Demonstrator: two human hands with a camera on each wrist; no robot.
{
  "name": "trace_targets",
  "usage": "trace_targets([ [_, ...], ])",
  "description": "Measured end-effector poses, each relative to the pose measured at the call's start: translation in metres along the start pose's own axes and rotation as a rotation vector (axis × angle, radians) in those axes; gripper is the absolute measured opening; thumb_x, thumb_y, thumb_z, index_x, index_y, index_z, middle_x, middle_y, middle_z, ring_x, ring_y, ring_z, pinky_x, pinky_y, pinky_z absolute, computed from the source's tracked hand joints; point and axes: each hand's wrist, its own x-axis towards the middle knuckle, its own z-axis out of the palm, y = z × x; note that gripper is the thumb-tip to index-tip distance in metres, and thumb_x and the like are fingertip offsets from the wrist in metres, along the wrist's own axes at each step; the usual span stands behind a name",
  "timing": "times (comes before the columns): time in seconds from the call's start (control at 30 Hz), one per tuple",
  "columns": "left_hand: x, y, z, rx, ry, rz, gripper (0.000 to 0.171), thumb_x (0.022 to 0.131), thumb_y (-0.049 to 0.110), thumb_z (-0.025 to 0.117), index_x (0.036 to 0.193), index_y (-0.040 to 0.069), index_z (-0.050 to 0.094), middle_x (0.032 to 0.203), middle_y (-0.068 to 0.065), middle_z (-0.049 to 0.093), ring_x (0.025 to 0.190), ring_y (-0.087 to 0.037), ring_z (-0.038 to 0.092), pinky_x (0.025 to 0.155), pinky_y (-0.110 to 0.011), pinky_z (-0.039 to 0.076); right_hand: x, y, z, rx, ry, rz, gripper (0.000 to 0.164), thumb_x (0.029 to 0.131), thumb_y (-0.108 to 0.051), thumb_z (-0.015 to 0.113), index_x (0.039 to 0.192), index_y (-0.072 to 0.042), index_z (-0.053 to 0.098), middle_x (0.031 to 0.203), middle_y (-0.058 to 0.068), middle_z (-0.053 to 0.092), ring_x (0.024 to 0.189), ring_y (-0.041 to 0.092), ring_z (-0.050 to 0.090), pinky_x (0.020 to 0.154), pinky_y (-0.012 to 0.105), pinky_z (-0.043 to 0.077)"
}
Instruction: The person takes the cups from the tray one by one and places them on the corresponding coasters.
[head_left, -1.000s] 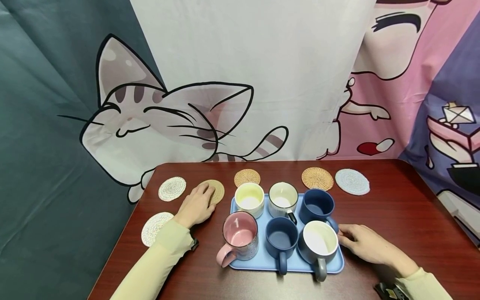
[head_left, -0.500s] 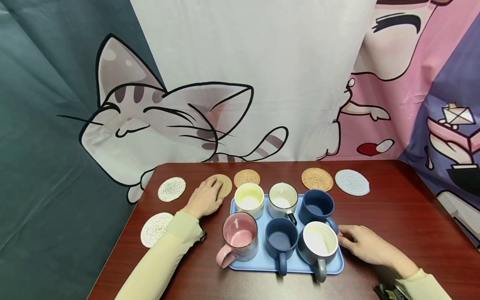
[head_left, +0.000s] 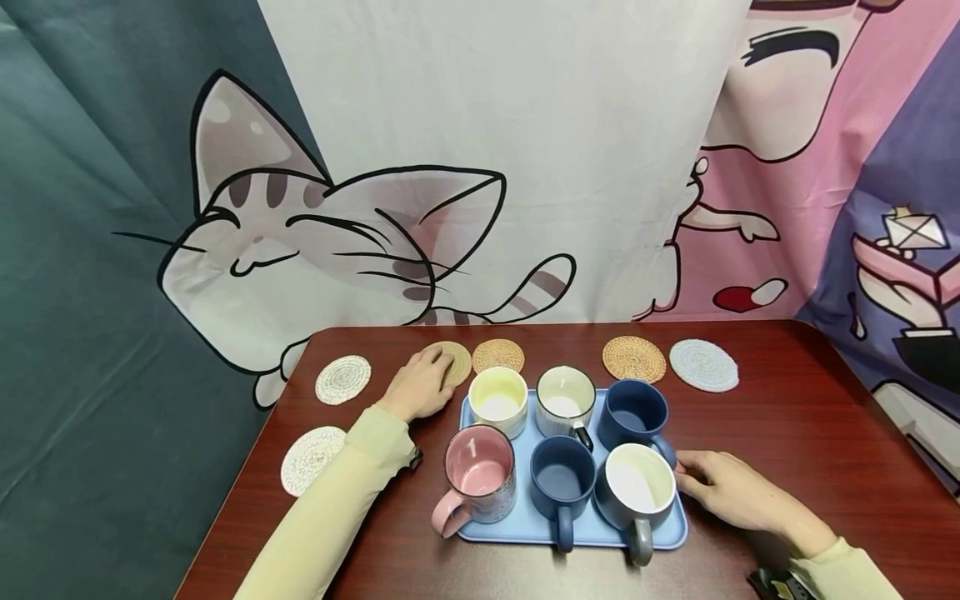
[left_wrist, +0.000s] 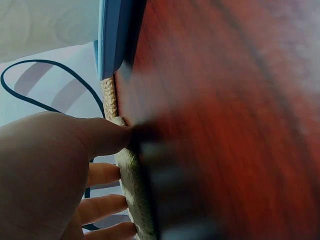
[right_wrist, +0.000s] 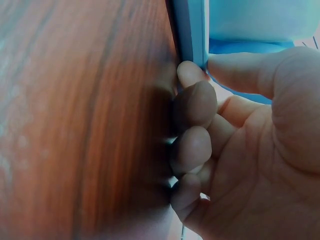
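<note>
Fingers of my left hand (head_left: 418, 385) lie on an olive woven coaster (head_left: 462, 363) at the back of the table. In the left wrist view its fingers reach straight onto the coaster (left_wrist: 134, 192), with the thumb at its edge. Right beside it is a tan woven coaster (head_left: 498, 355). My right hand (head_left: 731, 492) pinches the right rim of a light blue tray (head_left: 525, 525); the right wrist view has the tray rim (right_wrist: 192, 30) between thumb and index finger. The tray bears several mugs, among them a pink mug (head_left: 480, 471) and a dark blue mug (head_left: 563, 475).
Two white coasters lie at the left, one farther back (head_left: 342, 380) and one nearer (head_left: 309, 458). Behind the tray's right half are another tan coaster (head_left: 634, 358) and a pale blue coaster (head_left: 705, 365). A printed cloth (head_left: 615, 167) hangs behind the table.
My left hand has slid the olive coaster to the right and slightly back, up close to the tan one, which has shifted slightly right. The right hand and tray keep their place.
</note>
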Motion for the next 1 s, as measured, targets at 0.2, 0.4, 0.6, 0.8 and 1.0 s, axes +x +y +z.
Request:
trace_targets([
  [0.2,0.006,0.003,-0.001,-0.021,-0.012,0.009,0.057,0.097,0.028,0.064,0.149,0.008,0.051,0.161,-0.021,0.042,0.144,-0.045,0.045,0.109,-0.060,0.047,0.000,0.000,0.000,-0.001,-0.004,0.005,0.026,0.103,-0.026,0.063,0.079,-0.028,0.053,0.066,-0.019,0.037,0.063,-0.005,0.041,0.060,0.021,0.031],
  [0.4,0.009,0.010,-0.001,-0.021,-0.015,0.029,0.057,0.097,0.027,0.066,0.149,0.008,0.052,0.160,-0.020,0.043,0.144,-0.044,0.045,0.109,-0.060,0.047,-0.001,0.001,0.001,-0.016,0.008,-0.008,0.027,0.103,-0.025,0.064,0.079,-0.029,0.053,0.067,-0.019,0.037,0.064,-0.006,0.041,0.061,0.021,0.031],
  [0.6,0.013,0.015,0.002,-0.013,-0.006,0.055,0.057,0.097,0.030,0.066,0.148,0.009,0.053,0.159,-0.020,0.044,0.143,-0.043,0.046,0.109,-0.059,0.047,-0.001,0.001,0.001,-0.008,0.001,-0.010,0.027,0.103,-0.025,0.063,0.079,-0.028,0.053,0.067,-0.020,0.037,0.064,-0.006,0.041,0.060,0.021,0.031],
  [0.8,0.016,0.019,0.003,-0.008,-0.015,0.059,0.056,0.099,0.034,0.064,0.149,0.011,0.053,0.160,-0.018,0.044,0.144,-0.043,0.046,0.108,-0.060,0.048,0.000,-0.001,0.000,-0.003,-0.001,-0.006,0.027,0.103,-0.025,0.063,0.079,-0.028,0.052,0.067,-0.019,0.036,0.063,-0.006,0.041,0.060,0.020,0.031],
  [1.0,0.020,0.019,0.006,-0.006,-0.010,0.072,0.055,0.101,0.039,0.062,0.149,0.013,0.053,0.160,-0.016,0.044,0.143,-0.040,0.047,0.108,-0.059,0.048,0.001,0.000,0.000,-0.008,-0.003,-0.007,0.027,0.103,-0.025,0.064,0.079,-0.027,0.052,0.067,-0.019,0.036,0.064,-0.005,0.041,0.060,0.021,0.031],
])
